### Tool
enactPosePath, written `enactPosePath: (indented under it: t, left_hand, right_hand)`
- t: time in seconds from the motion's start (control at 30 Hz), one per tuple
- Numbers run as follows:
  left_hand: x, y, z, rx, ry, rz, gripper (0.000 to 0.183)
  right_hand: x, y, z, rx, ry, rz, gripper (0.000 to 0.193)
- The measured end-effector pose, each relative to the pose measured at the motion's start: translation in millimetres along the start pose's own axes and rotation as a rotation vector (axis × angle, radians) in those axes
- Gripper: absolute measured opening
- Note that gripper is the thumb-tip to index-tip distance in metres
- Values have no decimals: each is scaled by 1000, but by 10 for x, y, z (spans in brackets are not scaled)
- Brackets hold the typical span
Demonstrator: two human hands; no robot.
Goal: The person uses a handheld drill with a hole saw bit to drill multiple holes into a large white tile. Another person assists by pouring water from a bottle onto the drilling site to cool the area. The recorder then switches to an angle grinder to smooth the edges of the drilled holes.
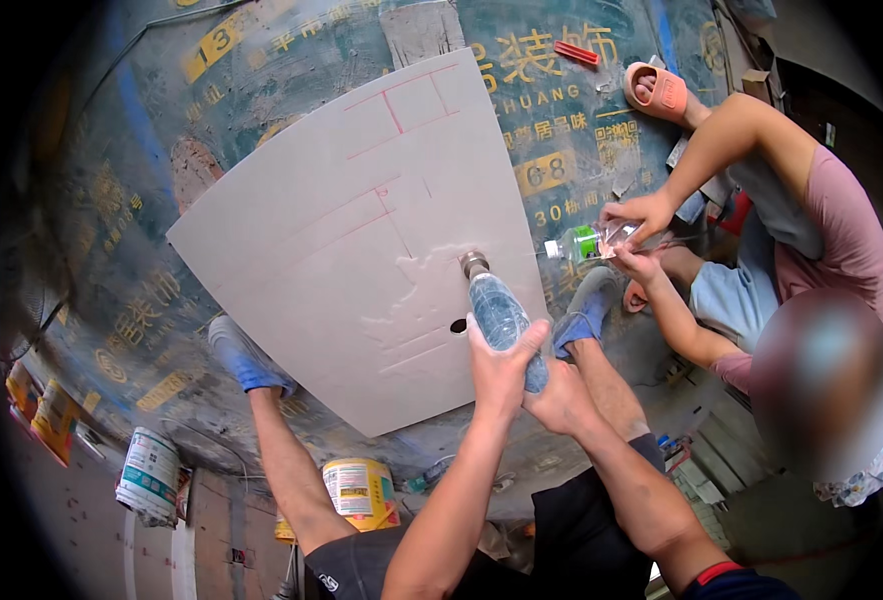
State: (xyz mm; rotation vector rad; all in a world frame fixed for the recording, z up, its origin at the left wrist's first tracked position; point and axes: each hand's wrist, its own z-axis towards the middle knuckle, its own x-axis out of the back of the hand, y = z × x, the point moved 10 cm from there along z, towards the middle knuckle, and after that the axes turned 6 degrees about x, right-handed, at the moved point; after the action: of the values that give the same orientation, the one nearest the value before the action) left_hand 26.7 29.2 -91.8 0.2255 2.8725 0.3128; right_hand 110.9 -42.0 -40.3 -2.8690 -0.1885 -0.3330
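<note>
A large light-grey tile (291,270) with a curved edge and red pencil lines lies in front of me. Both my hands grip a handheld power tool with a hole-saw bit, its blue body (501,310) covered in what looks like clear plastic. My left hand (498,372) wraps around the body; my right hand (563,398) holds the rear end. The metal hole-saw bit (474,263) meets the tile, with whitish wet residue around it. Nearer to me is a round dark hole (458,326). A co-worker's hands (641,225) tip a clear bottle (588,243) toward the bit.
The co-worker crouches at the right, in a pink top (846,225). My feet in blue covers (251,365) flank the tile. A red object (576,52) lies on the printed floor covering (581,130). A yellow bucket (361,490) and a white bucket (149,475) stand at lower left.
</note>
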Motion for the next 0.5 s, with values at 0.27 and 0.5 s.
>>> enactPosePath:
  t: [0.27,0.5]
  left_hand:
    - [115,67,-157,-36,349,286,54]
    - [128,34,-55,-105,376,284,50]
  right_hand:
    - [15,-42,-28,37,-32,-47,40]
    - [29,17,53,47,-14,-85,40]
